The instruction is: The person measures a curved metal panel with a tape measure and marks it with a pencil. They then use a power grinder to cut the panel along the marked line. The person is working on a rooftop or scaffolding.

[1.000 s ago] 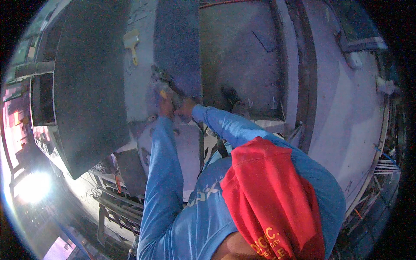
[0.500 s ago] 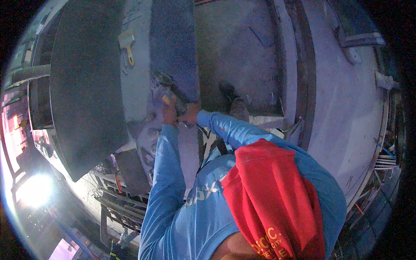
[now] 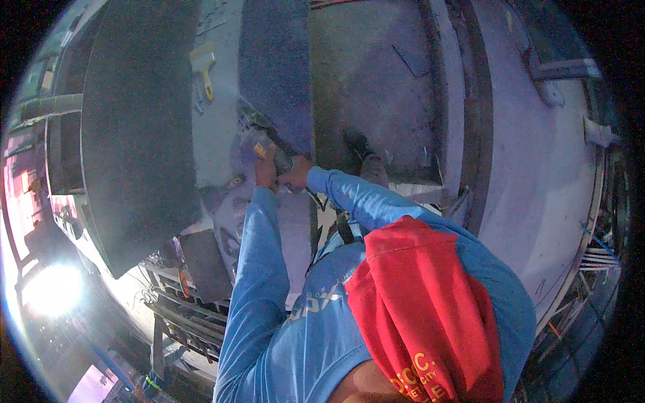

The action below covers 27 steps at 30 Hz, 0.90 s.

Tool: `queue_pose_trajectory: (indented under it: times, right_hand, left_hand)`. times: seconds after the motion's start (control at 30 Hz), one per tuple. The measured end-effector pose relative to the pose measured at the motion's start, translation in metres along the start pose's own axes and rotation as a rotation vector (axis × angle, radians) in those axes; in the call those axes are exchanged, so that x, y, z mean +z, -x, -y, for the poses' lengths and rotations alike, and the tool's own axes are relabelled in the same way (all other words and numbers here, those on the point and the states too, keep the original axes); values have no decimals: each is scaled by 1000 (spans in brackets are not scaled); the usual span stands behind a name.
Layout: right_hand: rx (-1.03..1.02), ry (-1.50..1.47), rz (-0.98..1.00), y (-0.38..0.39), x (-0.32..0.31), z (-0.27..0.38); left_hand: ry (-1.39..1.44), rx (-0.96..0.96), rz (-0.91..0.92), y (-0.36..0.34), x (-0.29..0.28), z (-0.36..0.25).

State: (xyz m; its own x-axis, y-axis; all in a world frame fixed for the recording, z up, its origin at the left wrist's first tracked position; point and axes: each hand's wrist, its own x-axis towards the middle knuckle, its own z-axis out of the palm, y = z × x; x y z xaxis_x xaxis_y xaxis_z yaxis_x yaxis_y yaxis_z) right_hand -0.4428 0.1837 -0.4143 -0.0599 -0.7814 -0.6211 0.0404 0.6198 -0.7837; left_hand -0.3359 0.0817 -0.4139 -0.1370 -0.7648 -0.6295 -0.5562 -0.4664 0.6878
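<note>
My left hand (image 3: 265, 169) and my right hand (image 3: 296, 173) are close together over a purple-grey surface (image 3: 269, 235), fingers curled. Between and just beyond them is a dark, long tool (image 3: 282, 160) with a yellow patch near the left hand; its exact kind is too dim to make out. Both hands appear closed on it. A dark, rough-looking patch (image 3: 254, 119) lies at its far end. Farther off to the left, a wide paintbrush (image 3: 205, 67) with a yellow handle rests on a pale strip.
A large dark panel (image 3: 141, 134) stands at left. To the right are a dark recessed floor (image 3: 376, 74), with a shoe (image 3: 357, 141) in it, and a long pale surface (image 3: 531, 168). Metal bars (image 3: 185, 316) and a bright lamp (image 3: 54, 290) are at lower left.
The whole view has shifted slightly, so the paintbrush and panel sit a little farther right. Both hands stay at the tool with little visible movement.
</note>
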Motion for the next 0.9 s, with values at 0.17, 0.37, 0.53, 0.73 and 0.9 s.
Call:
queue_pose_trajectory:
  times: [0.17,0.37,0.53,0.73,0.9]
  right_hand:
    - [73,-106,26,-12,4,-6]
    - [-9,143,-148,-28,10,-8]
    - [-49,132,-84,-29,5,0]
    - [-18,186,-8,-34,1,5]
    - [16,291,-117,-25,6,4]
  left_hand:
    - [130,-15,-65,-3,4,1]
    - [142,44,1,-1,4,-14]
    - [233,-97,-8,-2,3,-20]
    - [145,-116,-112,-8,5,-21]
    - [-76,-79,-222,-8,5,-12]
